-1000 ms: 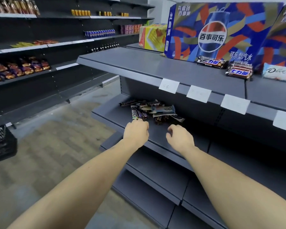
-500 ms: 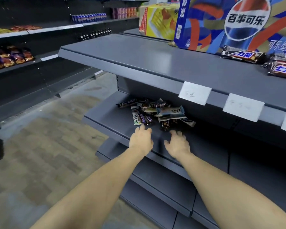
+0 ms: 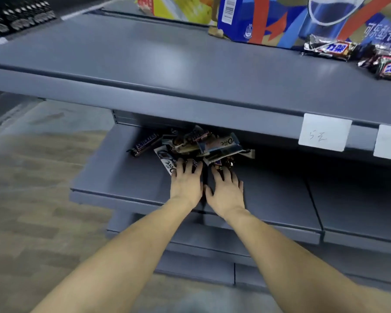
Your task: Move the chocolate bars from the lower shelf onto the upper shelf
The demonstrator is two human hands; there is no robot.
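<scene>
Chocolate bars [image 3: 196,145]: heaped in a loose pile on the lower shelf [image 3: 122,177], tucked back under the lip of the upper shelf [image 3: 167,71]; wrappers crossing at odd angles, one dark bar [image 3: 145,144] lying apart at the left edge of the pile.
Left hand [image 3: 186,181]: palm down, fingers spread and straight, tips resting on the nearest white-wrapped bar [image 3: 167,162]; nothing gripped yet.
Right hand [image 3: 226,188]: palm down just beside the left, fingers spread, tips at the near edge of the pile; whether touching a wrapper, hard to tell in the shadow.
Step in hand: probably gathering the pile between both hands for a lift.
How to do it well: slide the fingers under the near bars instead of pressing on top; cup from both sides so the slippery wrappers bunch together; take a modest handful, not the whole heap.
Clearance: draw the load forward, out from under the upper shelf, before raising; likely knock against the front edge or the paper label [image 3: 324,132] otherwise.
Landing spot: bare grey stretch of the upper shelf, left of the bars already there [image 3: 330,49] and in front of the blue carton [image 3: 269,19].
Risk: stray bars sliding off the front onto the floor [image 3: 43,199].
</scene>
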